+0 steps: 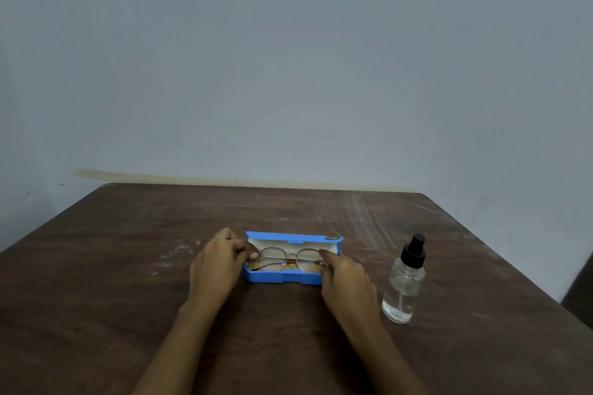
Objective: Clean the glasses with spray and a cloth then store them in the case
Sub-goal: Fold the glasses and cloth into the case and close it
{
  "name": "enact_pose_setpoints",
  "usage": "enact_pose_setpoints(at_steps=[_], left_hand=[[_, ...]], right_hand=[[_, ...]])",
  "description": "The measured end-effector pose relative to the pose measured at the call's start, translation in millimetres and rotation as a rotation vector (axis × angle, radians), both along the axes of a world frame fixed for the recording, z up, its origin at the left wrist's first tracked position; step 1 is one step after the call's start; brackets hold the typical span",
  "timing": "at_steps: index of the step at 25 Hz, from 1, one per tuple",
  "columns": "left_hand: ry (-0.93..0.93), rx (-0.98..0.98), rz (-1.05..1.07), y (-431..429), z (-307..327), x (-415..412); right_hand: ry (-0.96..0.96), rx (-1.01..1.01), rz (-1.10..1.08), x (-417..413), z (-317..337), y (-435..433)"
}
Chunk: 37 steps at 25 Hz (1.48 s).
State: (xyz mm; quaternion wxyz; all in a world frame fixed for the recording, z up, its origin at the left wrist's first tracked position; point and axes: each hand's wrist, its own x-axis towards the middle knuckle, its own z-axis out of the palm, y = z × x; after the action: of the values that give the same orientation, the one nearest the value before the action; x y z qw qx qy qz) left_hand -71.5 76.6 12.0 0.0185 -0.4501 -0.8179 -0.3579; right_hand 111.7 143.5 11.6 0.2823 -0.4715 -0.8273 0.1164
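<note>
A blue glasses case (282,278) lies open in the middle of the brown table, its lid standing up at the back. Round thin-framed glasses (287,258) sit inside it over a yellowish lining. My left hand (216,261) pinches the left end of the frame at the case's left side. My right hand (345,276) holds the right end of the frame at the case's right side. A clear spray bottle (405,282) with a black nozzle stands upright to the right of my right hand. No cloth shows apart from the yellowish layer under the glasses.
The wooden table (128,282) runs up to a plain grey-blue wall (288,74). White scuff marks streak the table's far right part and a patch left of the case.
</note>
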Motion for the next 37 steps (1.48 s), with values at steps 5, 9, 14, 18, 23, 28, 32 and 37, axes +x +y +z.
enact_pose_setpoints(at_steps=[5,9,14,18,23,28,32,37], left_hand=[[-0.288,0.120,-0.043,-3.3,1.2,-8.4],[-0.508,0.241,0.021,-5.4,-3.5,-7.7],[-0.813,0.377,-0.110,6.6,-2.7,20.5],[-0.861,0.414,-0.110,9.4,-3.8,27.0],[-0.878,0.460,-0.088,10.2,-9.5,24.8],[-0.891,0.501,-0.096,7.4,-18.6,22.5],[-0.889,0.527,-0.110,4.9,-23.1,22.7],[-0.875,0.508,-0.131,3.5,-25.2,21.1]], right_hand=[[0.276,0.161,-0.075,1.0,2.3,-4.0],[0.609,0.184,-0.048,-4.2,1.9,-1.9],[0.714,-0.263,0.050,-3.3,-2.6,6.2],[0.779,-0.432,0.124,-3.4,-4.5,6.6],[0.779,-0.423,0.103,-1.6,-7.5,8.6],[0.797,-0.413,0.088,-1.3,-13.4,10.7],[0.775,-0.412,0.070,-1.9,-20.2,14.3],[0.764,-0.440,0.085,0.9,-20.8,14.2]])
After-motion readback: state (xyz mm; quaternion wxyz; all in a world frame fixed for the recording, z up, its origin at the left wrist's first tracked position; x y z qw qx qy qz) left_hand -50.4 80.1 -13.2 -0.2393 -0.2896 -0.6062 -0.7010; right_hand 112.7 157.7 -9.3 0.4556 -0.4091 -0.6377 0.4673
